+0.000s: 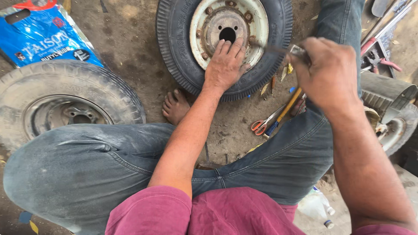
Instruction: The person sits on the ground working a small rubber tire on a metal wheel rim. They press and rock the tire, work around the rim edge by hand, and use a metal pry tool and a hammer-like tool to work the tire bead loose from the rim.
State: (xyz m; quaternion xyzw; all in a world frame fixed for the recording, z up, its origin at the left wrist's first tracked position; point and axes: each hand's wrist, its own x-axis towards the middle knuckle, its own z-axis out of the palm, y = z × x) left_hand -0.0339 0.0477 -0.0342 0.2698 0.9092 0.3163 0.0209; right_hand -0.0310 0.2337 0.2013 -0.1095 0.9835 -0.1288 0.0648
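A small black tyre (174,43) on a rusty cream rim (261,26) lies flat on the dirt in front of me. My left hand (225,64) rests palm down on the rim's near edge and the tyre bead, fingers spread. My right hand (325,72) is closed around a thin metal tool (278,49), blurred, whose tip points at the rim's right side. I sit with my jeans-clad legs on either side, one bare foot (175,105) beside the tyre.
A larger dusty tyre with a steel rim (65,102) lies at left, a blue plastic bag (41,37) behind it. Orange-handled scissors (261,126) and a yellow-handled screwdriver (285,111) lie by my right leg. More tools (379,48), another wheel (398,126) and a plastic bottle (315,204) are at right.
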